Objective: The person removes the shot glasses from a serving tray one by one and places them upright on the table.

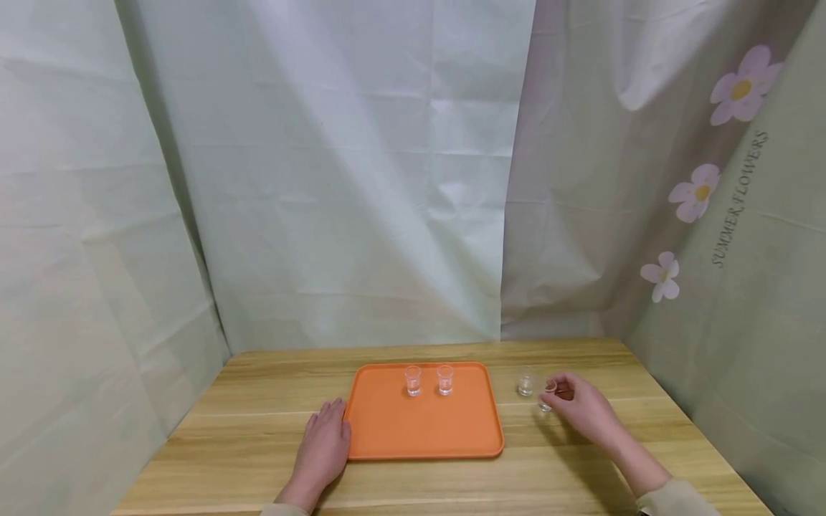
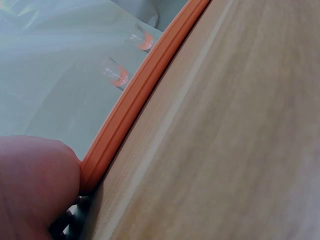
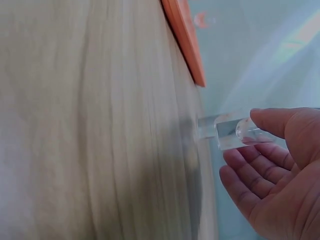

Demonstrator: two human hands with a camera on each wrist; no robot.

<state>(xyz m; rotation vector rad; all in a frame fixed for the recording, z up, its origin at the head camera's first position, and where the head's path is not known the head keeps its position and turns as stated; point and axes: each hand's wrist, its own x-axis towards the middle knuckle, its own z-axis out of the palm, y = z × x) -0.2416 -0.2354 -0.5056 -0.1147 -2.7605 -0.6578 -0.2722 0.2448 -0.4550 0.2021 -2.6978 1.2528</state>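
An orange tray (image 1: pixel 422 430) lies on the table with two clear shot glasses, one (image 1: pixel 413 381) left of the other (image 1: pixel 445 380), standing near its back edge. My left hand (image 1: pixel 324 444) rests against the tray's left edge, fingers fairly straight; in the left wrist view its thumb (image 2: pixel 40 175) touches the rim. To the right of the tray, my right hand (image 1: pixel 584 408) pinches a clear shot glass (image 3: pixel 231 134) between thumb and fingers. Another shot glass (image 1: pixel 525 383) stands just left of and behind it. Whether the pinched glass touches the table I cannot tell.
The wooden table (image 1: pixel 252 423) reaches back to a pale fabric curtain (image 1: pixel 361 215). Curtains also hang close along both sides, the right one printed with flowers (image 1: pixel 693 193) and lettering.
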